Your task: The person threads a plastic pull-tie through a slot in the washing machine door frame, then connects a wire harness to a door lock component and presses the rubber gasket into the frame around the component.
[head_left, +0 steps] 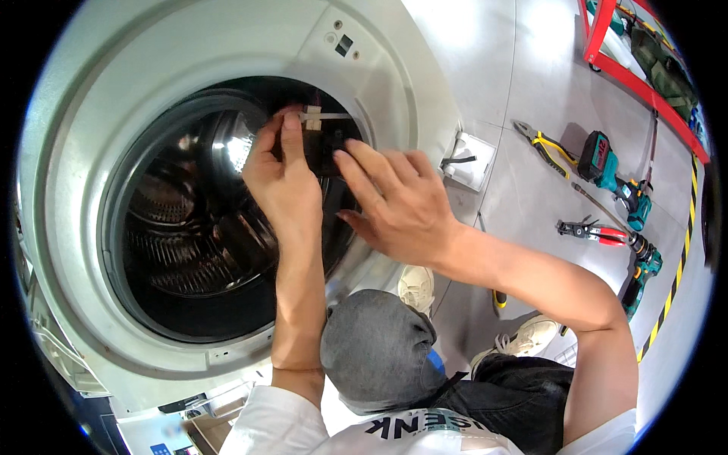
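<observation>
Pale block (313, 119) with a white strip running from it toward three o'clock: sits at the mouth of the drum opening, between one and two on that opening's dial; exact kind too small to tell. Left to right: washing machine front (70, 227), off-white, its round opening edged by a dark gasket; inside, a ribbed metal drum (189, 254). Left hand (282, 171), its forearm crossing the opening's rim at five o'clock, has thumb and index finger pinched together on the pale block, no gap visible between them. Just below the block, at two o'clock, a dark part (322, 148), outline lost in shadow. Above, on the front panel at one o'clock, a dark rectangular slot (343, 45). Right hand (398, 193) is half open, index fingertip at the dark part's edge, thumb well apart from it; no firm hold seen, contact cannot be confirmed. Floor, read on a dial over the whole view: white open box (474, 155) with a black lead, two o'clock; cream shoe (527, 336), four; yellow-and-black pliers (557, 155), two; red-handled pliers (585, 229), three; red frame (599, 32), between one and two; teal power tool (607, 176), near three; second teal tool (644, 265), just past three.
</observation>
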The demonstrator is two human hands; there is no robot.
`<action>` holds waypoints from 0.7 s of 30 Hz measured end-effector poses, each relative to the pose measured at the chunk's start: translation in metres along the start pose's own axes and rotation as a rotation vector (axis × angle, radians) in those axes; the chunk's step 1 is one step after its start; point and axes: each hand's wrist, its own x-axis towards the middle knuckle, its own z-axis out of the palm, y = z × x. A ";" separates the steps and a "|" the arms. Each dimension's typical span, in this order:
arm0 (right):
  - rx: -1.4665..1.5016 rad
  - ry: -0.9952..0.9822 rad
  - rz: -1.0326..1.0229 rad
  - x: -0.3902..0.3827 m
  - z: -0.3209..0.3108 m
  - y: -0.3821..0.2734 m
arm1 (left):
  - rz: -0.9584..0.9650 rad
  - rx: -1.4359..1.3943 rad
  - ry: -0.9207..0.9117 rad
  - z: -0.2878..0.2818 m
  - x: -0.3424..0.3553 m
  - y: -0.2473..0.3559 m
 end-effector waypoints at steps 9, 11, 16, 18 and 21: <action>0.077 -0.050 0.135 -0.009 0.009 0.014 | 0.022 -0.078 0.018 0.004 0.007 0.002; 0.114 -0.021 0.168 -0.004 0.012 0.014 | 0.005 -0.144 0.009 0.004 0.006 0.005; 0.140 0.036 0.196 0.008 0.015 0.017 | -0.005 -0.215 0.025 0.010 0.007 0.004; 0.119 0.048 0.201 0.010 0.018 0.020 | -0.018 -0.235 0.022 0.014 0.009 0.005; 0.086 0.055 0.188 0.012 0.019 0.024 | 0.018 -0.150 0.047 0.019 0.007 0.012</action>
